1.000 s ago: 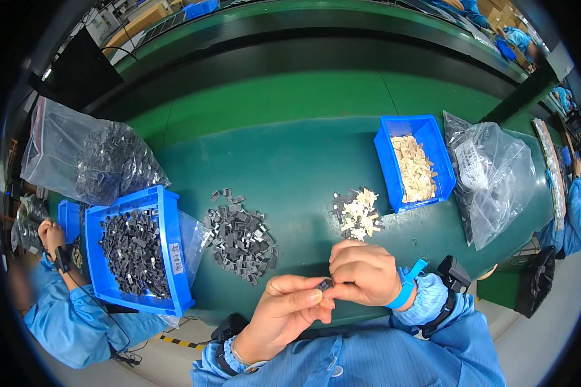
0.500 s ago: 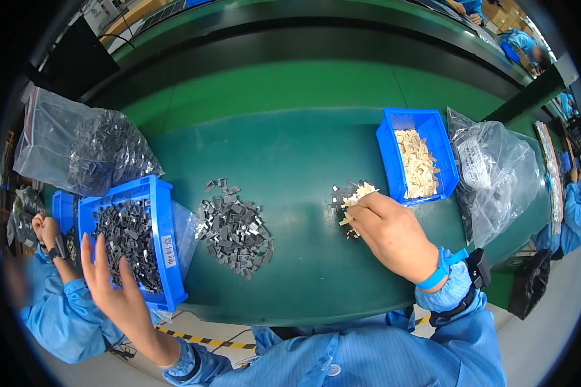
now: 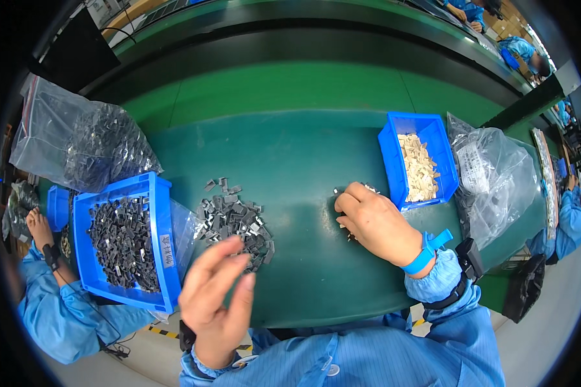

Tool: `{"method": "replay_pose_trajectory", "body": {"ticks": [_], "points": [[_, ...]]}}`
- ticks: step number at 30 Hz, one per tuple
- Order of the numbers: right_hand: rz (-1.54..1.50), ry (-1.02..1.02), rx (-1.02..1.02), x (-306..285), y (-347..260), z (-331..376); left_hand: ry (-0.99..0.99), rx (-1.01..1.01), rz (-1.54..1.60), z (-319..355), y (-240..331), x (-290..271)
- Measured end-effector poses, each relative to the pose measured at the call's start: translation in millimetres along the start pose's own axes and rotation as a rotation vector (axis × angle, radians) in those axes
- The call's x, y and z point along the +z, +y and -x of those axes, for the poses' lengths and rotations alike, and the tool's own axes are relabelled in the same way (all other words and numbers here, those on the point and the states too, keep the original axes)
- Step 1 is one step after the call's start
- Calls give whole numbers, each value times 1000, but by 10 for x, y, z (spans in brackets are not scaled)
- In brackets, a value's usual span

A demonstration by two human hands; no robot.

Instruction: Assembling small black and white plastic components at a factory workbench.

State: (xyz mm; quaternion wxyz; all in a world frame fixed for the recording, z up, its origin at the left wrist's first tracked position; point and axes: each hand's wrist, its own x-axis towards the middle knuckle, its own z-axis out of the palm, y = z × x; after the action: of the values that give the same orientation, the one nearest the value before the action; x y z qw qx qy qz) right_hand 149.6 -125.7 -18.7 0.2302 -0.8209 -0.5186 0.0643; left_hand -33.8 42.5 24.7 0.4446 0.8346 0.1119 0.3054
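Observation:
My left hand (image 3: pixel 214 306) hovers in front of the heap of small dark grey clip-like pieces (image 3: pixel 235 222), its fingers half bent, the thumb apart from them, and nothing visible between. On the right, my right hand (image 3: pixel 382 222) bends down over a smaller pile of pale and dark pieces (image 3: pixel 371 188), mostly covering it. Its fingers are curled together with the tips down at the pile, and what they pinch is hidden. Just beyond that hand stands a blue bin (image 3: pixel 399 169) of cream-coloured flat pieces (image 3: pixel 419 169).
A larger blue bin (image 3: pixel 163 242) of black pieces stands at the left edge of the green table (image 3: pixel 290 155). Behind it lies a clear bag (image 3: pixel 103 145) of dark pieces. Another clear bag (image 3: pixel 497 171) lies at the right. A co-worker's hand (image 3: pixel 40 229) is at the far left.
My left hand has swung right, from over the large blue bin to near the grey heap, its fingers bending. My right hand has shifted slightly left, covering more of the small pile.

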Motion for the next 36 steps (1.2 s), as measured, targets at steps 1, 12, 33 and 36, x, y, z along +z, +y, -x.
{"method": "replay_pose_trajectory", "body": {"ticks": [1,12,33,36], "points": [[-24,23,-10,-15,-15,-7,-33,-23,54,6,5,41],[-904,181,-148,-163,-406,85,-497,-918,1360,66,22,440],[-730,329,-167,-119,-520,158,-152,-478,818,119,114,523],[-560,364,-263,-144,-501,118,-144,-367,678,116,138,498]]}}
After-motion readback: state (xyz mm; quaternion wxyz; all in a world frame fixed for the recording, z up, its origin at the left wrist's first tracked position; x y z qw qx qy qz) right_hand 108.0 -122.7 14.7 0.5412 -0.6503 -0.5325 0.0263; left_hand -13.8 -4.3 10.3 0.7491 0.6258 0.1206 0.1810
